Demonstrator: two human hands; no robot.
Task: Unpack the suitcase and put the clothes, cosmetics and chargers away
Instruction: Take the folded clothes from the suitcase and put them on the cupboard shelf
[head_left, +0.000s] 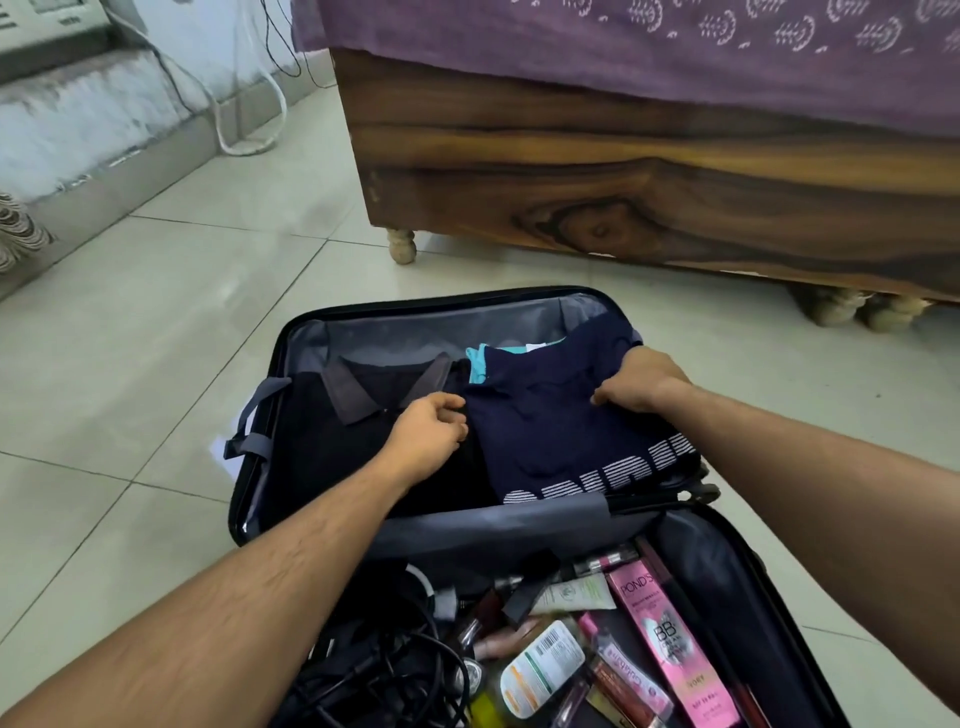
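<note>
The open suitcase (260, 499) lies flat on the tiled floor (156, 312), its two halves spread near and far. In the far half, a folded navy shirt (561, 441) with white striped lettering sits on the right, over a turquoise garment (480, 361) that peeks out at its far edge. Beside it on the left lies a black polo shirt (332, 447) with a grey collar.

The left hand (423, 436) has its fingers curled on the navy shirt's left edge, where it meets the polo. The right hand (641, 382) grips the same shirt at its far right corner, fingers bent over the fabric (the fingertips are tucked out of sight).

The near half holds the small things. A tangle of black charger cables (374, 670) fills its left side. To the right of them lie cosmetics: a pink Pond's box (670, 639), a white bottle (540, 665) with a barcode label, a pale green tube (571, 595) and a pink Gulabari bottle (628, 675).

Beyond the suitcase stands a wooden bed (623, 182) on turned legs, covered with a purple patterned sheet (623, 52). At the far left, white cables (249, 119) trail along the wall.
</note>
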